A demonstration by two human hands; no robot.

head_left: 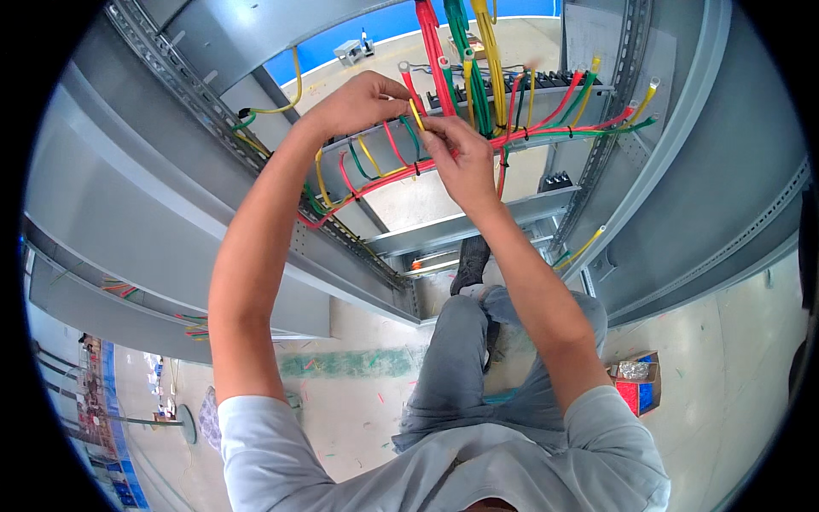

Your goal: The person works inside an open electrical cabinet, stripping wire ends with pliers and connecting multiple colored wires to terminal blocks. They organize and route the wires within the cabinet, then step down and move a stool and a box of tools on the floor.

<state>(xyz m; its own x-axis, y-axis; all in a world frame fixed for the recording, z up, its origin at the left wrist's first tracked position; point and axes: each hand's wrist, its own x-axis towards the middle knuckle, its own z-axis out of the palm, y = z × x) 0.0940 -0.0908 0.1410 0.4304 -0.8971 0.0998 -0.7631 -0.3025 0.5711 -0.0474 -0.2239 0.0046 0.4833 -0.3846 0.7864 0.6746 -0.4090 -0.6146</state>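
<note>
A short stretch of yellow wire (415, 114) shows between my two hands, in front of the cabinet's wiring. My left hand (365, 104) comes in from the left, its thumb and fingers pinched at the wire's upper part. Lower and to the right, my right hand (463, 158) closes its thumb and fingertips round the lower part. Behind them hang thick bundles of red (432, 51), green (461, 43) and yellow (490, 51) wires. Below my hands, a tied red wire bundle (392, 177) runs across, with red, green and yellow branches. My fingers hide the wire's ends.
Grey metal cabinet walls (162, 162) rise on both sides, with slotted uprights (627, 68). A row of black terminals (554, 81) sits behind the wires. Lugged wire ends (653, 83) stick out at right. A cardboard box (650, 384) with red and blue parts stands on the floor.
</note>
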